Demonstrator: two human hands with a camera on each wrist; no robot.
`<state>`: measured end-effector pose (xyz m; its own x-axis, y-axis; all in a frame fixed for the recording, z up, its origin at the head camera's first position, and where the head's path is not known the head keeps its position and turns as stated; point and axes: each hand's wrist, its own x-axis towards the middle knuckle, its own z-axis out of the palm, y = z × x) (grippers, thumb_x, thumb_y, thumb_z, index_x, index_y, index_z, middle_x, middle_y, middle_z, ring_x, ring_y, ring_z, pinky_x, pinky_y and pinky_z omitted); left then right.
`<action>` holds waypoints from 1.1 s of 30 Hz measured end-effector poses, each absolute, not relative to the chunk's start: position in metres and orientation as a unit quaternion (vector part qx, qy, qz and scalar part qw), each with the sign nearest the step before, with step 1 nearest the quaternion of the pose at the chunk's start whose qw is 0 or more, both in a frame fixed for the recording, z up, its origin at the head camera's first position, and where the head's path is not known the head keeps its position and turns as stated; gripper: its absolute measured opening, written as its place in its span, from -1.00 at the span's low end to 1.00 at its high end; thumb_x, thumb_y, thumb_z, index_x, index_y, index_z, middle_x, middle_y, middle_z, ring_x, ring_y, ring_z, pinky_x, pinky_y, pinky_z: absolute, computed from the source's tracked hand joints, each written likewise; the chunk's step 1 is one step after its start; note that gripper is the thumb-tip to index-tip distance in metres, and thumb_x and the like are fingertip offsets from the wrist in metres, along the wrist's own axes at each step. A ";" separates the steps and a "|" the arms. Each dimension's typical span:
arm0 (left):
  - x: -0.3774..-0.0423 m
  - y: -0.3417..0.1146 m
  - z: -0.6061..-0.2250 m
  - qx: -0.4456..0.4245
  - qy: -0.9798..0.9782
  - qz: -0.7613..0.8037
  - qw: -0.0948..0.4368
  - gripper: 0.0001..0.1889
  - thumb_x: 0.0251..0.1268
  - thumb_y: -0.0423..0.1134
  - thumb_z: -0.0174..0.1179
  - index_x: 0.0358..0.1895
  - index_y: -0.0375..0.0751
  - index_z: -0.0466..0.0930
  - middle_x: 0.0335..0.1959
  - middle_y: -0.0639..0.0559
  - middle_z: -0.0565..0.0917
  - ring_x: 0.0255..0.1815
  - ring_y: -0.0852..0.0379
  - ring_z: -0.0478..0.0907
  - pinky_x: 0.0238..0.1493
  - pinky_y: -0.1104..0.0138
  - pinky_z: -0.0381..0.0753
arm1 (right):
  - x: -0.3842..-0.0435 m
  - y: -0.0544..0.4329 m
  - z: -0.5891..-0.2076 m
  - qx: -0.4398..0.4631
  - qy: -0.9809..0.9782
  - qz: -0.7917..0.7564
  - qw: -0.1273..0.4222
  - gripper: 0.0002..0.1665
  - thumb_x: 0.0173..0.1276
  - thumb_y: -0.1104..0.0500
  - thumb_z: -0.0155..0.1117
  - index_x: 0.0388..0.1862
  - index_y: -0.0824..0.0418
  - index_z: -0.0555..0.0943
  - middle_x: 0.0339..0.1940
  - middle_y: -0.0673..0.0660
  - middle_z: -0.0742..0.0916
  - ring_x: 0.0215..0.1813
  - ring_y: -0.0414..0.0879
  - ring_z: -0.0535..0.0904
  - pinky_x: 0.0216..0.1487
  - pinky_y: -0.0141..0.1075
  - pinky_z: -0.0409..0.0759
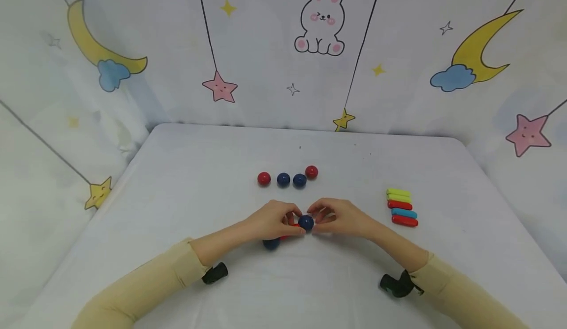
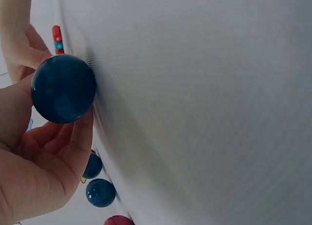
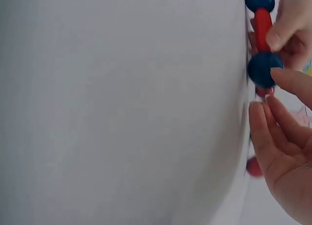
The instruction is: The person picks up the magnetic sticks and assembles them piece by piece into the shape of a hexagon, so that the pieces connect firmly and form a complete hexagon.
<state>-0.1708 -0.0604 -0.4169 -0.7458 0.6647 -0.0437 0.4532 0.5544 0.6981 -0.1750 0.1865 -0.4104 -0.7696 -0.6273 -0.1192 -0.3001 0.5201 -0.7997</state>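
Note:
A red stick (image 3: 263,30) carries a blue ball (image 1: 271,244) at its left end and another blue ball (image 1: 306,223) at its right end. My left hand (image 1: 274,219) pinches the stick between thumb and fingers, close beside the right-end ball, covering part of the stick in the head view. Around the right side of that ball is my right hand (image 1: 338,216), its thumb tip overlapping the ball in the right wrist view and its other fingertips a little apart from it. In the left wrist view the left-end ball (image 2: 63,88) looms in front of the left fingers.
Beyond the hands sit a red ball (image 1: 264,179), two blue balls (image 1: 283,180) and another red ball (image 1: 311,172) in a loose row. To the right, several short sticks (image 1: 402,205) in yellow-green, red and blue lie side by side on the white table (image 1: 199,156).

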 end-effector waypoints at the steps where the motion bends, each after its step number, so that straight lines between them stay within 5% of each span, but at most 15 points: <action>1: -0.171 -0.060 -0.418 0.325 0.867 0.345 0.151 -0.62 0.21 -0.05 0.36 0.01 -0.19 0.63 -0.47 0.21 0.56 -0.47 0.28 0.48 -0.37 0.42 0.50 | -0.175 0.194 -0.409 -0.271 0.855 -0.400 0.189 -0.62 0.30 0.14 0.39 0.08 0.16 0.58 -0.06 0.01 0.67 -0.05 -0.10 0.58 0.00 -0.35 0.59; 6: -0.169 -0.067 -0.420 0.319 0.868 0.351 0.149 -0.64 0.26 -0.07 0.33 0.02 -0.19 0.63 -0.44 0.20 0.56 -0.43 0.26 0.48 -0.32 0.40 0.51 | -0.180 0.244 -0.399 -0.229 0.907 -0.345 0.078 -0.76 0.37 0.18 0.30 0.00 0.15 0.64 -0.09 0.01 0.69 -0.06 -0.09 0.57 -0.05 -0.31 0.60; 11: -0.167 -0.077 -0.420 0.300 0.870 0.360 0.151 -0.65 0.27 -0.06 0.31 0.02 -0.18 0.63 -0.41 0.19 0.58 -0.40 0.24 0.50 -0.28 0.38 0.53 | -0.187 0.304 -0.388 -0.160 0.948 -0.275 -0.012 -0.76 0.41 0.20 0.25 0.00 0.23 0.65 -0.03 0.20 0.68 -0.03 0.10 0.58 -0.06 -0.02 0.60; 16: -0.166 -0.082 -0.421 0.297 0.869 0.366 0.151 -0.64 0.28 -0.05 0.30 0.02 -0.19 0.63 -0.40 0.19 0.58 -0.40 0.23 0.50 -0.28 0.37 0.53 | -0.191 0.342 -0.384 -0.104 0.962 -0.252 0.011 -0.65 0.45 0.10 0.19 0.08 0.30 0.60 0.04 0.36 0.62 0.01 0.25 0.53 -0.09 0.09 0.58; 21: -0.165 -0.084 -0.420 0.299 0.868 0.368 0.151 -0.65 0.29 -0.06 0.30 0.01 -0.20 0.63 -0.42 0.19 0.57 -0.41 0.23 0.49 -0.29 0.38 0.52 | -0.196 0.354 -0.388 -0.080 0.962 -0.257 0.045 -0.58 0.47 0.02 0.17 0.11 0.31 0.59 0.00 0.35 0.64 0.04 0.23 0.48 -0.17 -0.07 0.57; 33: -0.162 -0.089 -0.418 0.289 0.869 0.371 0.153 -0.64 0.29 -0.06 0.29 0.02 -0.22 0.63 -0.43 0.20 0.56 -0.41 0.23 0.48 -0.31 0.38 0.51 | -0.211 0.354 -0.398 -0.062 0.954 -0.276 0.097 -0.48 0.43 -0.03 0.22 0.14 0.35 0.56 0.00 0.33 0.65 0.04 0.21 0.50 -0.03 0.05 0.53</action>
